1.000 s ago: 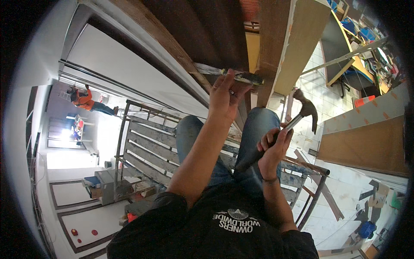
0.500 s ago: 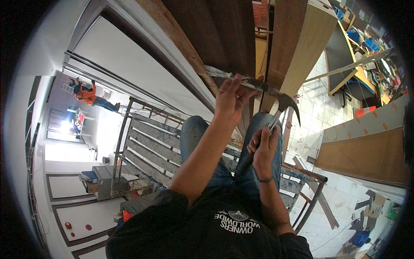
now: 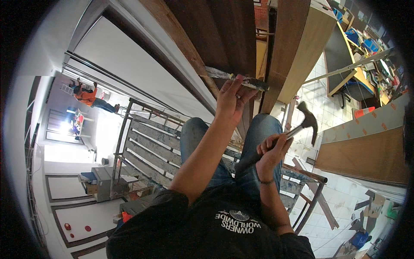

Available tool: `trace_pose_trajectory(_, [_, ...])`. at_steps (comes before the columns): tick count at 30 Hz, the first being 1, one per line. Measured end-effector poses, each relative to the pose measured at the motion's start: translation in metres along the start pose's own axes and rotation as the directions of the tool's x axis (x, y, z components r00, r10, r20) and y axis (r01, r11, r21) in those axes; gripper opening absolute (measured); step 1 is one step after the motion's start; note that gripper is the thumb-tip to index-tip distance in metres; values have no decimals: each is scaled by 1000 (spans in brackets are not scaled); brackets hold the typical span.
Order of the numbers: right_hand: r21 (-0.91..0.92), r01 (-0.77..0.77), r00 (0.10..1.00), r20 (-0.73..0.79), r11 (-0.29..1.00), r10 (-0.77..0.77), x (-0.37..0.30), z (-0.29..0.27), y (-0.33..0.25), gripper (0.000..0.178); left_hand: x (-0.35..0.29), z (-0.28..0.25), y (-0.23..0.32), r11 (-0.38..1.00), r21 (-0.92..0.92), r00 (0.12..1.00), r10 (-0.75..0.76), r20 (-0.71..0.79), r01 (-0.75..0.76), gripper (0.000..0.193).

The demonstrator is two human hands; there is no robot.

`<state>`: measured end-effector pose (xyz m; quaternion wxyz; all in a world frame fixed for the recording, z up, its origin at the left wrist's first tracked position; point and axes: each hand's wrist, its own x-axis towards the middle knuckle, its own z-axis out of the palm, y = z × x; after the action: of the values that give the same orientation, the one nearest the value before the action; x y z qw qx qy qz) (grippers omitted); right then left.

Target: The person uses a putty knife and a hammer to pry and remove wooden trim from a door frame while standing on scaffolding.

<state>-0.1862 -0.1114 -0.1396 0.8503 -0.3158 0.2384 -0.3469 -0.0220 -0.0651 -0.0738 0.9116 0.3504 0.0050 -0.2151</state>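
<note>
My left hand (image 3: 231,100) is closed around a chisel (image 3: 257,83) with a worn, dirty handle. Its pale blade end lies against the edge of a brown wooden frame piece (image 3: 183,41), beside a dark brown panel (image 3: 228,32). In my right hand (image 3: 272,152) is a claw hammer (image 3: 308,121), gripped on its metal shaft near the dark handle. The hammer head is up and to the right, apart from the chisel's butt end. My knees are just below both hands.
Under me is a paint-spattered slatted scaffold platform (image 3: 151,138) with metal rails. Wooden boards (image 3: 284,56) stand ahead. Right, a cluttered desk (image 3: 340,56), an orange cone (image 3: 364,112) and a leaning panel (image 3: 362,153). Far left, another person in orange (image 3: 88,97) has raised arms.
My right hand has drawn the hammer away from the chisel's end, to the right and slightly down. My left hand and the chisel stay in nearly the same place.
</note>
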Motion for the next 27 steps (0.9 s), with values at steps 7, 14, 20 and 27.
trace_pose_trajectory(7, [-158,-118,991,37,980,125,-4,8,-9,30,4,-7,2,1000,-22,1000,13,28,-12,14])
trace_pose_trajectory(14, [-245,-156,970,146,957,195,-7,27,-7,33,4,-7,0,997,-61,997,40,72,-35,14])
trace_pose_trajectory(20, [-88,-34,999,-43,996,30,-6,7,-6,32,0,0,3,999,-47,1000,-8,31,9,14])
trace_pose_trajectory(27, [-245,-198,975,54,949,217,-2,17,-15,30,6,-6,6,1000,-18,1000,15,20,-15,14])
